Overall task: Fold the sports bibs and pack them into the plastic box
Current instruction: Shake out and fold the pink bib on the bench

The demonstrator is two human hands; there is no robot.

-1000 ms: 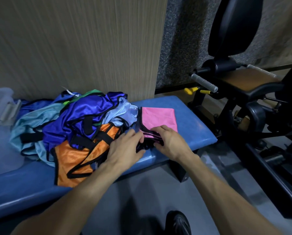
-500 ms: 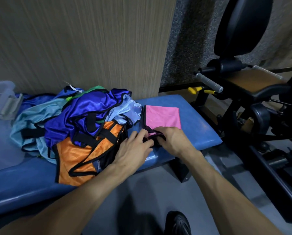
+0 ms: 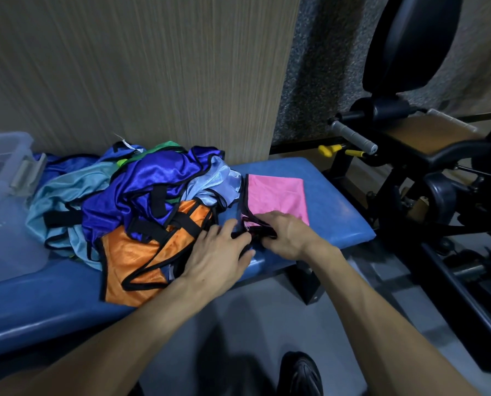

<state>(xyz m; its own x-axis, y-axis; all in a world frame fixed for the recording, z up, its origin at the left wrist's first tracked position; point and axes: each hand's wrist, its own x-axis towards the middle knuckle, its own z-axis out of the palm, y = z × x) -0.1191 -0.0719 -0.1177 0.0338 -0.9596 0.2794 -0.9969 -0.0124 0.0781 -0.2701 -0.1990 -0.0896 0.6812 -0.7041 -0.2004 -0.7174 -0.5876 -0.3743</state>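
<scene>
Since half a second ago both hands have moved a little closer together at the near edge of the pink bib, and the black straps there are now more gathered between them. This pink bib lies flat and folded on the blue bench, at about 1 o'clock from the hands, with its black trim along the left side.

The left hand rests on the bench at the near left corner of the bib; its fingers are nearly straight and reach toward 1 o'clock, and the fingertips touch the black strap bundle. I cannot tell if its grip pinches the strap or only presses on it. The right hand lies over the near edge of the pink bib with the fingers curled down, and its grip is closed on the gathered black straps.

At 10 o'clock from the hands is the pile of unfolded bibs: an orange one in front, dark blue ones on top, and light blue ones behind and to the side. The clear plastic box stands on the bench at 9 o'clock, touching the pile. A black exercise machine stands at 2 o'clock, beside the end of the bench.
</scene>
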